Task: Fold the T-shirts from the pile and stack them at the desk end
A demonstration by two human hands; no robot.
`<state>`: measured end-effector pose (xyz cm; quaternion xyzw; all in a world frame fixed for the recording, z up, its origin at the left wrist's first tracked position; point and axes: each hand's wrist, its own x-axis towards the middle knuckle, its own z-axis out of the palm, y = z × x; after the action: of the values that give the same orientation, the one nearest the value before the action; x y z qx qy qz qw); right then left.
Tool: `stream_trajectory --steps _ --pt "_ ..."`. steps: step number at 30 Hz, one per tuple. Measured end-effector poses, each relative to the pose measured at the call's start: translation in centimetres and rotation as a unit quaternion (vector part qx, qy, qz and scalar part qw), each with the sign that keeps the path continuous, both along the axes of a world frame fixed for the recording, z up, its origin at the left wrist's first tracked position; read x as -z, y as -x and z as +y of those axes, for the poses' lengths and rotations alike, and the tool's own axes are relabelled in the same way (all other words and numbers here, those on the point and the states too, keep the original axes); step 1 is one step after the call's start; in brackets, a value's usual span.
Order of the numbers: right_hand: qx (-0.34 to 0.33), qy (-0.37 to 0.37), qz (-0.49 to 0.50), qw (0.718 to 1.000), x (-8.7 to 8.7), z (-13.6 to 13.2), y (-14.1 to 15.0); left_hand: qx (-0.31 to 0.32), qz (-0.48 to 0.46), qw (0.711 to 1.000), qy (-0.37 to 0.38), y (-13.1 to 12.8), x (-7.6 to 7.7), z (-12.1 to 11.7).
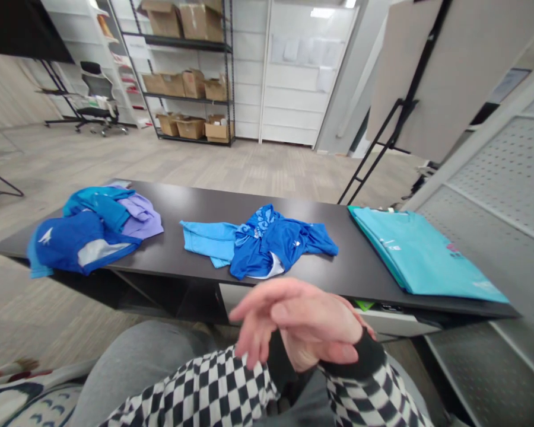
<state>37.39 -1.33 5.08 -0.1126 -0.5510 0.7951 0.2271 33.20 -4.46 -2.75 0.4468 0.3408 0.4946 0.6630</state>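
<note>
My right hand point(293, 311) crosses in front of the other above my lap. Its slightly blurred fingers stretch to the left, apart, with nothing in them. Mostly behind it, my left hand point(301, 357) is closed around the right wrist beside the black cuff point(368, 354), its thumb on the near side and fingertips showing past the far side. Just beyond the hands, a crumpled royal-blue shirt point(282, 240) lies on the dark table point(196, 201), with a light-blue garment point(209, 237) sticking out on its left. Neither hand touches the clothes.
At the table's left end is a loose pile with a blue garment point(66, 240), a teal one point(98, 204) and a purple one point(142, 213). Folded turquoise shirts point(427, 255) lie stacked on the right. A perforated panel point(507, 178) stands on the right; shelves with cardboard boxes point(202, 21) stand behind.
</note>
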Motion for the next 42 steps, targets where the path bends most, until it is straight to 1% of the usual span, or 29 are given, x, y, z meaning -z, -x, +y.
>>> stream_trajectory --steps 2,3,4,5,6,8,10,11,12,13,14,15,16,17,18,19,21,22,25,28,30,32,33,34,36,38,39,40,42 --pt "0.162 -0.018 -0.028 0.986 -0.7 0.2 0.2 0.109 -0.066 0.992 -0.016 0.4 0.0 0.4" --pt "0.252 -0.038 -0.013 0.967 -1.0 0.5 0.1 0.178 -0.108 0.978 -0.021 0.6 0.0 0.7" --pt "0.331 -0.061 0.015 0.942 -1.3 0.9 -0.2 0.234 -0.145 0.961 -0.019 0.8 0.0 1.1" --pt "0.395 -0.09 0.041 0.913 -1.5 1.4 -0.8 0.269 -0.165 0.949 -0.017 1.0 0.0 1.6" --pt "0.45 -0.124 0.058 0.882 -1.7 1.9 -1.6 0.274 -0.161 0.948 -0.018 1.3 -0.2 2.3" --pt "0.544 -0.205 0.05 0.812 -2.1 3.3 -4.1 0.225 -0.086 0.97 -0.043 2.4 -1.0 3.7" --pt "0.621 -0.277 0.001 0.734 -2.2 4.9 -7.3 0.132 0.042 0.985 -0.103 4.3 -2.3 5.7" --pt "0.645 -0.301 -0.031 0.701 -2.0 5.8 -8.9 0.077 0.12 0.98 -0.14 5.6 -3.1 6.8" --pt "0.657 -0.317 -0.07 0.681 -1.8 6.6 -10.4 0.017 0.205 0.962 -0.178 7.0 -3.8 8.0" --pt "0.655 -0.329 -0.116 0.671 -1.4 7.4 -11.6 -0.047 0.302 0.928 -0.215 8.4 -4.4 9.3" --pt "0.64 -0.338 -0.167 0.67 -1.0 8.1 -12.6 -0.099 0.407 0.875 -0.242 9.8 -4.8 10.6" --pt "0.612 -0.348 -0.221 0.675 -0.4 8.6 -13.1 -0.128 0.5 0.819 -0.251 11.2 -5.1 11.8" --pt "0.574 -0.361 -0.272 0.683 0.1 9.0 -13.3 -0.132 0.571 0.771 -0.25 12.4 -5.1 12.8" --pt "0.53 -0.374 -0.314 0.694 0.7 9.2 -13.1 -0.123 0.621 0.735 -0.242 13.5 -4.9 13.7" --pt "0.482 -0.387 -0.345 0.707 1.4 9.3 -12.6 -0.107 0.65 0.715 -0.233 14.5 -4.6 14.3" --pt "0.437 -0.398 -0.364 0.72 2.1 9.2 -11.7 -0.088 0.662 0.707 -0.232 15.3 -4.1 14.7" --pt "0.373 -0.412 -0.386 0.736 3.5 9.0 -9.5 -0.065 0.653 0.71 -0.255 16.6 -2.8 15.0" --pt "0.362 -0.415 -0.396 0.735 4.3 8.9 -8.3 -0.056 0.637 0.716 -0.28 17.1 -2.2 15.0" --pt "0.386 -0.428 -0.428 0.697 6.2 8.7 -5.6 -0.032 0.586 0.727 -0.357 18.1 -0.6 14.6" --pt "0.408 -0.432 -0.458 0.662 6.9 9.1 -4.9 -0.019 0.576 0.731 -0.365 19.0 0.0 14.3" --pt "0.454 -0.393 -0.464 0.651 6.8 9.7 -5.7 -0.033 0.575 0.744 -0.338 19.7 -0.2 14.2" --pt "0.532 -0.327 -0.448 0.639 6.7 10.3 -6.9 -0.055 0.569 0.757 -0.315 20.3 -0.9 14.0" --pt "0.569 -0.294 -0.431 0.635 6.7 10.7 -7.6 -0.054 0.564 0.764 -0.308 20.5 -1.4 13.7" --pt "0.599 -0.265 -0.409 0.636 6.8 10.9 -8.3 -0.034 0.556 0.773 -0.302 20.5 -1.8 13.2" --pt "0.635 -0.21 -0.35 0.656 7.1 11.3 -9.1 0.053 0.538 0.786 -0.299 20.2 -2.5 12.1" --pt "0.642 -0.154 -0.287 0.695 7.4 11.5 -9.4 0.137 0.522 0.782 -0.313 19.5 -2.9 10.8" --pt "0.638 -0.13 -0.261 0.713 7.5 11.5 -9.3 0.16 0.516 0.776 -0.326 19.0 -2.9 10.2" --pt "0.633 -0.113 -0.241 0.727 7.6 11.4 -9.1 0.166 0.511 0.771 -0.341 18.5 -2.8 9.7" --pt "0.621 -0.101 -0.221 0.745 7.6 11.1 -8.8 0.127 0.5 0.775 -0.365 17.7 -2.4 9.3"
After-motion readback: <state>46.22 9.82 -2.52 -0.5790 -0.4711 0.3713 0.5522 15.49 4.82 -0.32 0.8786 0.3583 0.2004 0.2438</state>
